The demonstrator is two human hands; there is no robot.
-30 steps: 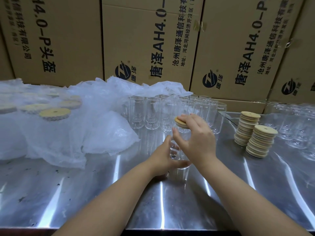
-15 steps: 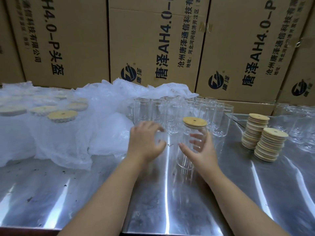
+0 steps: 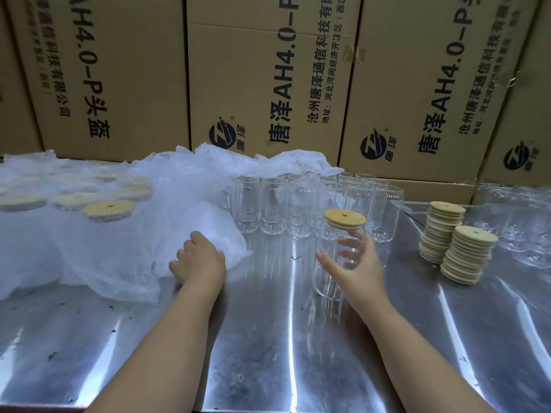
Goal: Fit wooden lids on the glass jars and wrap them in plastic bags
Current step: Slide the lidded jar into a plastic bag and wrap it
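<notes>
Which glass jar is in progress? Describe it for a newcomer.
On the shiny steel table, look in front of the block of open clear glass jars, left of two stacks of round wooden lids. The tall clear glass jar in the right hand is the only unwrapped one wearing a wooden lid.

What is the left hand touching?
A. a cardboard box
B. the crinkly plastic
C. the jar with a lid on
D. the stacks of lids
B: the left hand lies on the plastic, fingers curled into it, and it is the right hand that holds the jar.
</notes>
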